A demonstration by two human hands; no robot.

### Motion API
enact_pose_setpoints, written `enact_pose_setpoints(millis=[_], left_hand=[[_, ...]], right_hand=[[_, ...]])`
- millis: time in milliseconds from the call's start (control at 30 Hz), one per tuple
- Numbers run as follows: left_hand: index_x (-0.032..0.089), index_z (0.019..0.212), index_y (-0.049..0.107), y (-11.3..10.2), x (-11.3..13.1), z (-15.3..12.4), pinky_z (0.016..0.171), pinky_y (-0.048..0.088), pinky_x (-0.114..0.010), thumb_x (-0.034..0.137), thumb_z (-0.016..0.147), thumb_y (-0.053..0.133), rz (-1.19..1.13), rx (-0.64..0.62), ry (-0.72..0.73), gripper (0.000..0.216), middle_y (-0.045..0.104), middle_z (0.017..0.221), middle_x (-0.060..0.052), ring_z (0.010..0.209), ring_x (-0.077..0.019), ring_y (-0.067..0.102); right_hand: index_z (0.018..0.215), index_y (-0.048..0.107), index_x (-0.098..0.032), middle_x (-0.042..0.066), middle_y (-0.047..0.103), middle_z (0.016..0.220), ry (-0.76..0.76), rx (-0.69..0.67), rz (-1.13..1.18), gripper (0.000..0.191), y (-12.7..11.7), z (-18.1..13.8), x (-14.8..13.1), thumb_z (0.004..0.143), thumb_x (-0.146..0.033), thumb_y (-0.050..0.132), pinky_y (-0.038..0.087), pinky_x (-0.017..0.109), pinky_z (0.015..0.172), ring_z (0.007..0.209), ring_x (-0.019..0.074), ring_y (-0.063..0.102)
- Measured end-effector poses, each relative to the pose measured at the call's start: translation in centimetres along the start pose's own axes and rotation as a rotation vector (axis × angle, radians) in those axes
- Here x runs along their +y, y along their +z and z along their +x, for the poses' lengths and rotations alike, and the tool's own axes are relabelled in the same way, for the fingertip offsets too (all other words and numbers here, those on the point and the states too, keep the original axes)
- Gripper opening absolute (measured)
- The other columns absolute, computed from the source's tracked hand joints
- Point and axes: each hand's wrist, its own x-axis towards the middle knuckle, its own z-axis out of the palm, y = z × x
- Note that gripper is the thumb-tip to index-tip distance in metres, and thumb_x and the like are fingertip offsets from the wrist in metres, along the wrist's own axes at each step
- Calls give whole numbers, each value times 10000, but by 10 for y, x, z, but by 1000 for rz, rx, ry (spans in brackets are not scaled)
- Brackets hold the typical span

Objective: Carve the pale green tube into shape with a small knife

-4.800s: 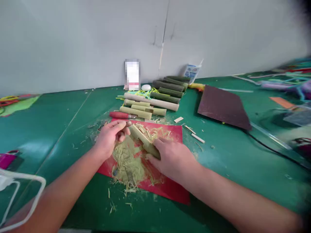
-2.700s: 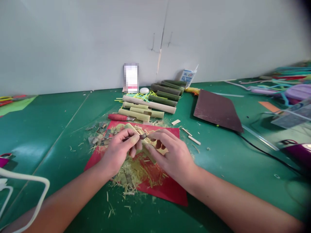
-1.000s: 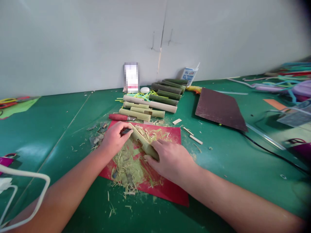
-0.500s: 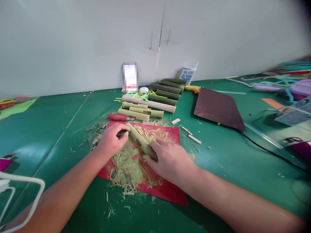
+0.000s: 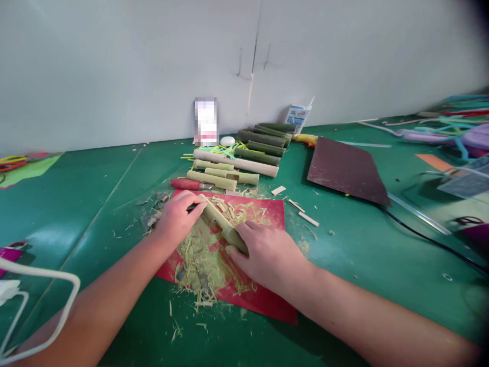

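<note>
A pale bamboo tube [image 5: 219, 220] with a notch in its side lies slantwise over a red sheet [image 5: 263, 302]. My right hand [image 5: 267, 250] is wrapped round its near end. At the far end, my left hand [image 5: 181, 214] pinches a small dark piece [image 5: 191, 207] against or close beside the tube. Most of that piece is hidden by the fingers, so its kind does not show. Shavings and pale green dust [image 5: 202, 255] cover much of the sheet. Just beyond my left hand lies a red-handled knife [image 5: 187, 184].
Several cut bamboo tubes [image 5: 255, 164] lie in rows behind the sheet. A phone [image 5: 206, 121] leans on the wall near a drink carton [image 5: 298, 118]. To the right are a dark brown sheet [image 5: 344, 171] and a black cable [image 5: 424, 233]. A white frame [image 5: 72, 300] stands at lower left.
My left fingers and thumb have moved slightly right along the tube's far end, covering more of the dark piece. My right hand keeps its grip. The whole view has shifted a little.
</note>
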Motion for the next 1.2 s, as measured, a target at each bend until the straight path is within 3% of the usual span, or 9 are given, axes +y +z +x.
enact_pose_setpoints(millis=[167,333,467,600,767,900,1067,1200], left_hand=[[167,765,646,0,9,-1,710,452,-280,253,859,525,25,-59,-3,176,645,772,-29,739,-152,586],[166,767,628,1,17,-6,688,445,-263,228,875,503,-48,-192,92,177,618,763,-32,731,-140,571],[164,716,614,2,14,-4,684,438,-273,223,859,526,4,-97,60,178,607,739,-27,714,-142,560],[168,745,622,4,16,-6,660,439,-252,223,869,515,-48,-187,90,172,603,734,-17,707,-129,559],[158,722,626,4,14,-6,683,441,-274,231,862,523,32,-52,37,188,612,734,-30,704,-141,563],[169,800,638,3,16,-8,689,454,-263,230,879,503,-36,-197,83,168,616,767,-32,729,-136,572],[166,767,643,0,13,-7,705,457,-285,230,866,517,33,-71,47,172,625,772,-39,734,-150,575],[176,864,654,-1,13,-9,712,465,-263,212,870,513,-29,-193,84,147,628,817,-37,762,-139,585]], right_hand=[[815,557,-195,20,612,796,0,11,24,245,4,0,-1,818,-426,475,288,280,486,650,167,579],[843,555,-183,34,607,816,-1,-7,36,224,6,0,-2,836,-384,456,314,282,505,668,169,585],[843,553,-181,41,608,822,11,-17,34,234,5,1,-3,840,-389,447,326,281,515,679,175,588],[834,549,-187,32,606,815,19,-21,45,209,5,1,-3,824,-382,475,328,277,517,673,168,585],[833,549,-186,37,604,826,27,-24,51,232,5,2,-3,827,-405,474,342,279,534,686,169,588],[823,549,-188,30,605,816,26,-19,65,200,4,2,-4,811,-382,500,328,277,519,674,166,585],[823,552,-185,34,601,806,34,-10,59,211,4,2,-4,811,-387,497,320,270,527,671,156,576],[819,551,-183,31,600,802,27,-7,62,211,5,2,-3,811,-387,496,313,271,526,661,155,571]])
